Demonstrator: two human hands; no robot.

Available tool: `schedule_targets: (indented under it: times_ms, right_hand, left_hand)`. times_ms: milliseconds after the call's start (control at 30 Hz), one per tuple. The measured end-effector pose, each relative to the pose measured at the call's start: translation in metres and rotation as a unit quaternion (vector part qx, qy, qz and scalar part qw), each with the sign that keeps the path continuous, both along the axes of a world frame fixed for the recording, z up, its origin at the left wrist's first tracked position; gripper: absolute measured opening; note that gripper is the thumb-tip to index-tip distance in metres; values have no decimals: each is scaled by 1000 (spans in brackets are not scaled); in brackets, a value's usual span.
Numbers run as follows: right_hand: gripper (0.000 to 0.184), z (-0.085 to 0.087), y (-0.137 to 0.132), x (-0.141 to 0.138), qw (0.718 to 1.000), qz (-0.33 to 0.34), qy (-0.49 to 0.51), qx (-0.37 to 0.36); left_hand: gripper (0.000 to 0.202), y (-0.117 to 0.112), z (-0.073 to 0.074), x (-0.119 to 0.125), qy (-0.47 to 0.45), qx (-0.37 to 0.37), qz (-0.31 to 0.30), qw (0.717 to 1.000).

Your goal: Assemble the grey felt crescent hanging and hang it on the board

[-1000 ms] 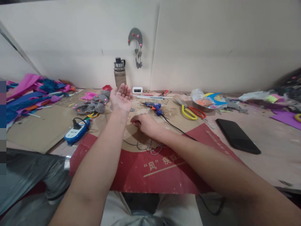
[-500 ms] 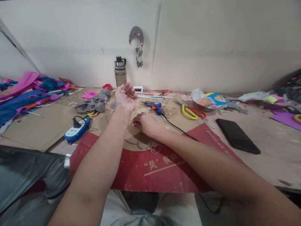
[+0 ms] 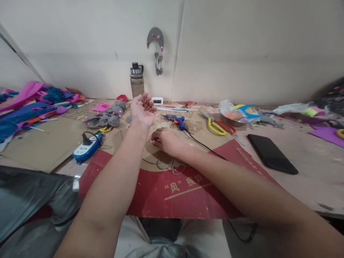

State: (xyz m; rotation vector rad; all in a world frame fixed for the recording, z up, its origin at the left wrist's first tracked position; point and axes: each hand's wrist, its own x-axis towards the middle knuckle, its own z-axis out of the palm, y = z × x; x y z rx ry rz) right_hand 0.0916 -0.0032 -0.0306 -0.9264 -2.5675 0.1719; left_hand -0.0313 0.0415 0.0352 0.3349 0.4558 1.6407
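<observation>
My left hand (image 3: 143,110) is raised over the table with its palm up. Its fingers are spread and loosely bent, with nothing seen in them. Lower and to the right, my right hand (image 3: 166,139) rests at the cardboard (image 3: 188,204), fingers curled together. A small pink spot shows at its fingertips; what they hold is too small to name. Thin grey cord (image 3: 172,165) lies in loops below the right wrist. Beyond that hand lies a blue glue gun (image 3: 175,120). Grey felt pieces with pink dots (image 3: 107,116) lie in a heap left of my left hand.
Yellow-and-red scissors (image 3: 217,127), a bowl of materials (image 3: 238,121) and a black phone (image 3: 272,153) lie to the right. On the left are a blue-white power strip (image 3: 86,148) and coloured felt (image 3: 34,104). A water bottle (image 3: 137,84) stands by the wall; a felt moon (image 3: 156,37) hangs there.
Both hands keep nearly the same place and pose. The whole view has shifted very slightly; nothing has visibly been taken hold of or let go.
</observation>
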Motion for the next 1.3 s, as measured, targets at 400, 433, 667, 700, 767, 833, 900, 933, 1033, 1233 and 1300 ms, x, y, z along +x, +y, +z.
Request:
schedule_targets:
  times_ms: [400,433,667,700,767,833,900,933,1033,1233,1300]
  right_hand:
    - [25,-2,1,-3,996,-11,-69,59]
    - [24,-2,1,-2,996,-8,-66,60]
    - [13,-3,-2,3,997,7,-30,65]
    - [12,-3,-2,3,998,7,-25,65]
    - [10,-3,-2,3,998,5,-16,64]
    - [9,-2,-2,3,998,0,-13,57]
    - [10,-1,-3,2,999,-7,-23,46]
    - [11,0,-3,1,999,-10,-30,41]
    - [17,-1,-2,0,998,-20,-47,37]
    - [19,-3,-2,0,997,-16,-39,58]
    - [16,-2,-3,0,998,-14,-27,60]
  left_hand:
    - [22,0,0,1,9,-8,5,1000]
    - [22,0,0,1,10,-8,5,1000]
    - [21,-2,1,1,2,-6,4,1000]
    - [20,-2,2,2,3,-5,3,1000]
    - [19,-3,2,2,5,-5,4,1000]
    - [19,-2,2,1,4,-6,4,1000]
    - [19,-1,2,1,0,-8,2,1000]
    - [19,-1,2,1,-2,-8,1,1000]
    - [19,-1,1,1,-2,-10,0,1000]
    - [20,-3,3,2,0,-15,-1,1000]
    - [21,-4,3,2,2,-13,0,1000]
